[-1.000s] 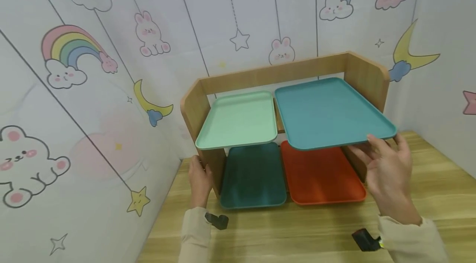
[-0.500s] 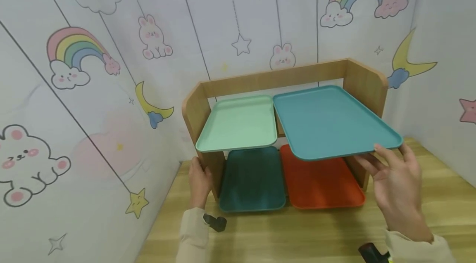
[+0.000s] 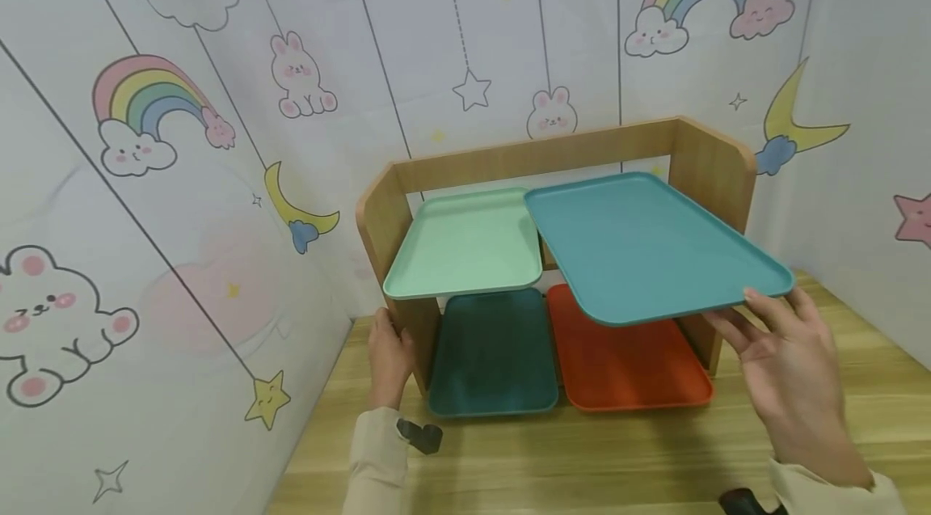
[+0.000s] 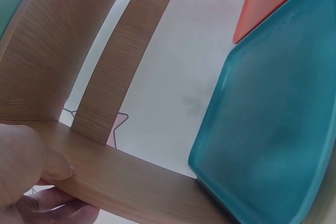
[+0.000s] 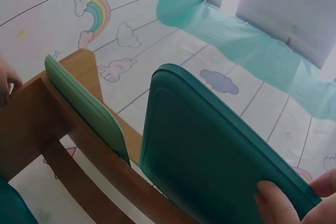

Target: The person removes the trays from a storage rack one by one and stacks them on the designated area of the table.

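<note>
A blue tray is tilted over the right half of the wooden shelf's top, its far left corner overlapping the light green tray. My right hand pinches this blue tray by its near right corner. In the right wrist view the thumb presses against its underside. My left hand grips the left side panel of the wooden shelf, thumb inside and fingers outside. On the lower level lie a dark teal tray and a red-orange tray, side by side.
The shelf stands on a wood-grain table close to a patterned wall. Its right side panel rises beside the blue tray. Another patterned wall runs along the left.
My right hand has drawn the blue tray's near edge toward me and slightly right, and the tray has turned a little. The left hand keeps its grip on the side panel.
</note>
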`<state>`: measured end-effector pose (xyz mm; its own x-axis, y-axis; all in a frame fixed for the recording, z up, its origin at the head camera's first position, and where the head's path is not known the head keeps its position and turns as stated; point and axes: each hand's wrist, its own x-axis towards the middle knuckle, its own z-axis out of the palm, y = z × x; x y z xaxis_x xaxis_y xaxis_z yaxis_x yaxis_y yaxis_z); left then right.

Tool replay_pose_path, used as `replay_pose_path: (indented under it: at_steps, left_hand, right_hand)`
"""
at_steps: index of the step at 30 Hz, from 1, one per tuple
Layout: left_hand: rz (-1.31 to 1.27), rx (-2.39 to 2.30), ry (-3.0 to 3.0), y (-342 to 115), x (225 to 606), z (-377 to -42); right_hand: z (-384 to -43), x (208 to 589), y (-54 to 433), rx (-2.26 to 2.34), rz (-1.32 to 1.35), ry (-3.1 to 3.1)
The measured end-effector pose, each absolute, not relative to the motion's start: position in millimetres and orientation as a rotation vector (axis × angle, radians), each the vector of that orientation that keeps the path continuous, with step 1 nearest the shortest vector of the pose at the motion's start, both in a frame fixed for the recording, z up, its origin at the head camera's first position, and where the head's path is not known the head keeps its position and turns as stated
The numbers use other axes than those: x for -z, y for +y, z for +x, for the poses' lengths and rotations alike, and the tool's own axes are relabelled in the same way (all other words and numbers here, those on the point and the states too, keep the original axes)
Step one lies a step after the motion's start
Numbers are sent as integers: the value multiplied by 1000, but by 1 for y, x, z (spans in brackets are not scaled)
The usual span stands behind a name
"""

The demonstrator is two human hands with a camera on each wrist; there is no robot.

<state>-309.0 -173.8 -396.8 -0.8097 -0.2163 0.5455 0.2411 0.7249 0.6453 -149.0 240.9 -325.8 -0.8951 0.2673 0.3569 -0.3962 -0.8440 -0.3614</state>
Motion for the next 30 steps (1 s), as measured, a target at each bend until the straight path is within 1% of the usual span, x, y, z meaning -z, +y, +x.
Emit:
replay_pose_path:
  at_steps: [30]
  left_hand:
    - [-34,961,-2314,-172,397,-309]
  right_hand:
    - [-138,336,267,-2681,555,-780]
